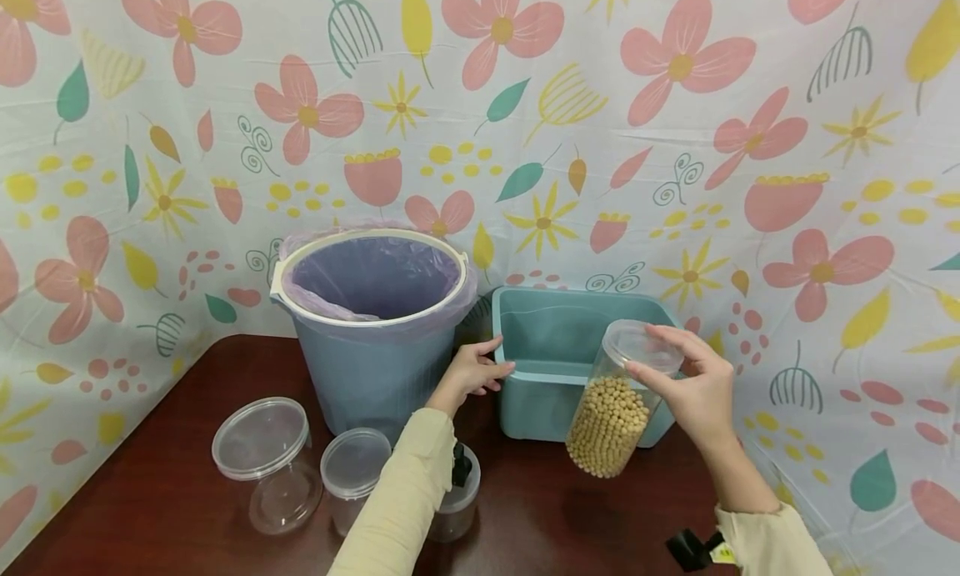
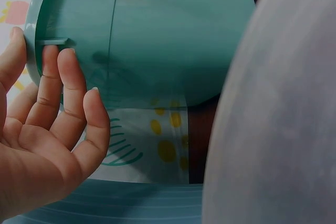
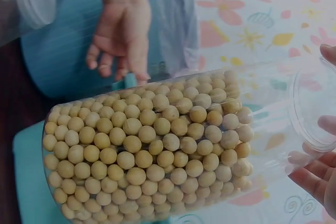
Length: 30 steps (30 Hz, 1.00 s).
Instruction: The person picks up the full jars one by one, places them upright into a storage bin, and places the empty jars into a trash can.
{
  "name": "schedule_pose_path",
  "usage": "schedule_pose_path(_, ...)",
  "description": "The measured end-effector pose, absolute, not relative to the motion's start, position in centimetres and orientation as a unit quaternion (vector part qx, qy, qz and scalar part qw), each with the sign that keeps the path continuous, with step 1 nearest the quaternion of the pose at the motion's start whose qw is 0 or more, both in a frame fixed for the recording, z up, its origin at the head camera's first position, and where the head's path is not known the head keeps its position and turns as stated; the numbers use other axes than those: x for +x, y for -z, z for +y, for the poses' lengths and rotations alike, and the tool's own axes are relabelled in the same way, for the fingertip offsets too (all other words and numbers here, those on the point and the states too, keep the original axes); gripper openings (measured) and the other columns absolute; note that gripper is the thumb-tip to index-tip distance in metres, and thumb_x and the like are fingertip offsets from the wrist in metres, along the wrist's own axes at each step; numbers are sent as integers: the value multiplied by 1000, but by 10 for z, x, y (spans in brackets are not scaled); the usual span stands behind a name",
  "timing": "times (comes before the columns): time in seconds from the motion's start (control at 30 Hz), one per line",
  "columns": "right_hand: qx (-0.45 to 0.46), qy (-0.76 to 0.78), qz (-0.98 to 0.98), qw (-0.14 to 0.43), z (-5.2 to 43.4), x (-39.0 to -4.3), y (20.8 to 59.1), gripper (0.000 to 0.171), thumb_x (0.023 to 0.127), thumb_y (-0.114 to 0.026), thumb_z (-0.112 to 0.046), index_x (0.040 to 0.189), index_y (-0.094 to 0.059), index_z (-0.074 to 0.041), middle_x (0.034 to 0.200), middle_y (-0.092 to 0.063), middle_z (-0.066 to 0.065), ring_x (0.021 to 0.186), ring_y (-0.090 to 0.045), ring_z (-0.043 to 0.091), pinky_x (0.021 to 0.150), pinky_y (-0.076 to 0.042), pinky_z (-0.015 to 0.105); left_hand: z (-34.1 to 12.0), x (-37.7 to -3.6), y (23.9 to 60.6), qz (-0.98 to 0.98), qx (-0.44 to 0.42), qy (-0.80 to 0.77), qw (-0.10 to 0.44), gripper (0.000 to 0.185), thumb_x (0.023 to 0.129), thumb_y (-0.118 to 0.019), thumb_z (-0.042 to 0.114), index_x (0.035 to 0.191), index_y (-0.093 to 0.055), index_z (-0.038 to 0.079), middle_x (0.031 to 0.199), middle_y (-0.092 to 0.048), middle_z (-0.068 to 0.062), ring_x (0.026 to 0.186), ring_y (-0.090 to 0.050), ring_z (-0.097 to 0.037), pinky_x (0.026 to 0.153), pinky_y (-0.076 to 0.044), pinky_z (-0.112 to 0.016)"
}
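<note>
Tilting a clear jar (image 1: 617,401) of pale round beans beside a teal bin (image 1: 558,343), the right hand (image 1: 693,388) clasps the jar's lidded top, fingers curled round the rim, base slanting down toward the dark bench (image 1: 187,376). The left hand (image 1: 472,372) rests with relaxed, nearly straight fingers against the bin's near-left rim, gripping nothing — the wrist view shows the fingertips (image 2: 65,61) just touching the edge. A spill looks the likeliest mishap: held only at the top and leaning, the heavy jar could slip or swing, and if the lid gives, beans would scatter over the bench rather than into the bin. The bin, steadied only lightly, might also slide. The right forearm comes in low from the right, wrist bent inward; the left arm reaches forward past three lidded tubs (image 1: 262,459) and a lined blue bucket (image 1: 372,318).
</note>
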State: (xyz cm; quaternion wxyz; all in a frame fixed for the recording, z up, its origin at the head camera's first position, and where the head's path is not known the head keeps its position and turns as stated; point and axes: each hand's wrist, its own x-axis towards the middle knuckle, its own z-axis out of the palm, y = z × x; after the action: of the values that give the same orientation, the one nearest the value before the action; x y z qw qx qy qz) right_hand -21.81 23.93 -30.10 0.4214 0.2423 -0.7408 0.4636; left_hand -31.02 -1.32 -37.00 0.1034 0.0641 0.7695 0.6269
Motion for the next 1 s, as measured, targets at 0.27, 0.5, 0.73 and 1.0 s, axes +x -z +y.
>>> schedule_pose_path(0.27,227,-482,-728,432,233,-226,269,40,60,-71,17,99,-63,14,95,-64,-4,63,-53,0,41,-31,13,-13,-311,372,770,67,-627,101,59,81,-67,21,134,-42,24,78,-62,-5,60,-60,-16,61,-47,-37)
schedule_pose_path(0.5,188,-497,-726,435,235,-236,249,40,65,-74,9,103,-64,7,97,-64,-3,38,-43,2,43,-37,11,-14,-310,370,766,66,-631,104,60,81,-68,23,135,-42,23,79,-62,-5,61,-61,-17,53,-44,-27)
schedule_pose_path(0.73,148,-514,-727,430,233,-240,240,39,69,-74,2,107,-65,0,108,-61,7,48,-56,1,46,-40,13,-13,-310,370,766,67,-631,103,59,81,-67,22,135,-42,23,78,-62,-4,63,-62,-20,53,-43,-27)
schedule_pose_path(1.0,87,-522,-726,439,227,-253,231,44,70,-77,-11,111,-63,-2,113,-59,12,61,-57,0,49,-39,12,-13,-310,370,767,65,-630,104,59,81,-68,21,134,-42,23,78,-62,-5,64,-62,-20,56,-46,-31)
